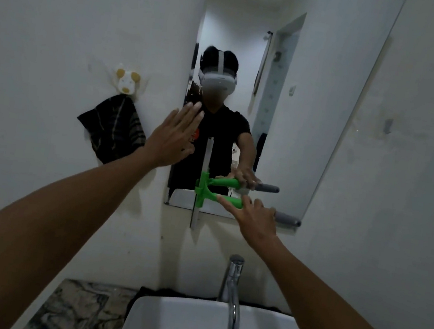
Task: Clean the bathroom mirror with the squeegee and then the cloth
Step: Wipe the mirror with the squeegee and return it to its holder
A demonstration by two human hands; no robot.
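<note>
The bathroom mirror [314, 108] hangs on the white wall above the sink. My right hand [255, 219] grips the green squeegee [201, 199] by its green and grey handle. The blade stands vertical against the glass at the mirror's lower left, its lower end past the bottom edge. My left hand [175, 136] is flat with fingers spread at the mirror's left edge, holding nothing. A dark patterned cloth [112, 131] hangs from a wall hook to the left of the mirror.
A white basin [183, 325] with a chrome tap [232, 288] sits right below the mirror. A marbled counter [75, 308] lies left of the basin. The animal-shaped hook [126, 80] holds the cloth. The mirror reflects a person wearing a headset.
</note>
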